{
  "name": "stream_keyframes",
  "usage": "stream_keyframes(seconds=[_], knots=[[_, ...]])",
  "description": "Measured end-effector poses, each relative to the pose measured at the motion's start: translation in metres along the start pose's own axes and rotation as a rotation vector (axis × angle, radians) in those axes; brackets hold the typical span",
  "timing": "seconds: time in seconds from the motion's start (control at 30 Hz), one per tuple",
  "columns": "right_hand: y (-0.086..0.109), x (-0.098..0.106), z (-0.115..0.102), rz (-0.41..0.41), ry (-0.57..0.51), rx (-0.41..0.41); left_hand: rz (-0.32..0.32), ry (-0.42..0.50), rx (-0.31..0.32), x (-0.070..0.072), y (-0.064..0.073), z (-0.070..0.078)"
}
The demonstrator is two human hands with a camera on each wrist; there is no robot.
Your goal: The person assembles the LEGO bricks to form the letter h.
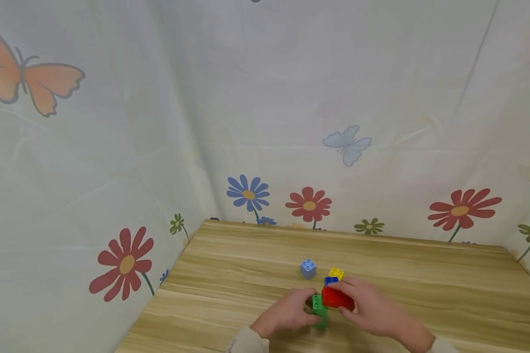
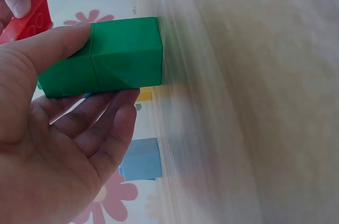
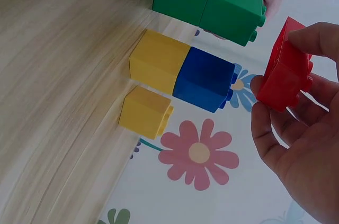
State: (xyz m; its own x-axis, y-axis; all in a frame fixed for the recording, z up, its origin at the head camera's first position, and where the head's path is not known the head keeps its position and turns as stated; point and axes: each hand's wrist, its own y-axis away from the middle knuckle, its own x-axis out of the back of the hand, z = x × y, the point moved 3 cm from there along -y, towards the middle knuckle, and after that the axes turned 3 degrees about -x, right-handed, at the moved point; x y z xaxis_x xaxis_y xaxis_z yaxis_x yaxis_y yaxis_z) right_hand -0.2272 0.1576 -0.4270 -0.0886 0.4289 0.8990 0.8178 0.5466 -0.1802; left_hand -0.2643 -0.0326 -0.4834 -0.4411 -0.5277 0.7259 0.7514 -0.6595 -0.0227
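My left hand (image 1: pixel 293 310) grips a stack of two green bricks (image 2: pixel 127 52), thumb on one side and fingers on the other; the stack stands upright on the table. Between the thumb and fingers of my right hand (image 3: pixel 310 113) is a longer red brick (image 3: pixel 286 73). It is held above the tabletop, its studs facing up and its hollow underside down, near the green stack's top. Beside the green stack, a dark blue brick (image 3: pixel 205 79) sits on a yellow brick (image 3: pixel 159 61). A single yellow brick (image 3: pixel 144 112) stands just behind that pair.
A light blue brick (image 1: pixel 308 269) stands apart on the wood-grain table (image 1: pixel 238 255), left of the yellow and blue bricks. A pale curtain (image 1: pixel 265 122) printed with flowers and butterflies hangs round the back and left side of the table.
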Motion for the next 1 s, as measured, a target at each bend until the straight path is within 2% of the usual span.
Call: stream_keyframes(seconds=[0.2, 0.43, 0.7, 1.0], knots=[[-0.001, -0.004, 0.0, -0.005, -0.029, 0.033, -0.038, 0.056, -0.004, -0.002, -0.003, 0.0], [-0.001, -0.009, 0.002, -0.001, -0.015, 0.06, -0.049, 0.081, -0.025, -0.004, -0.004, 0.0], [-0.001, -0.012, 0.003, -0.011, -0.014, 0.038, -0.057, 0.123, -0.03, -0.005, -0.005, 0.004], [0.003, -0.014, 0.006, -0.012, 0.016, 0.048, -0.038, 0.067, -0.093, -0.009, -0.007, 0.01]])
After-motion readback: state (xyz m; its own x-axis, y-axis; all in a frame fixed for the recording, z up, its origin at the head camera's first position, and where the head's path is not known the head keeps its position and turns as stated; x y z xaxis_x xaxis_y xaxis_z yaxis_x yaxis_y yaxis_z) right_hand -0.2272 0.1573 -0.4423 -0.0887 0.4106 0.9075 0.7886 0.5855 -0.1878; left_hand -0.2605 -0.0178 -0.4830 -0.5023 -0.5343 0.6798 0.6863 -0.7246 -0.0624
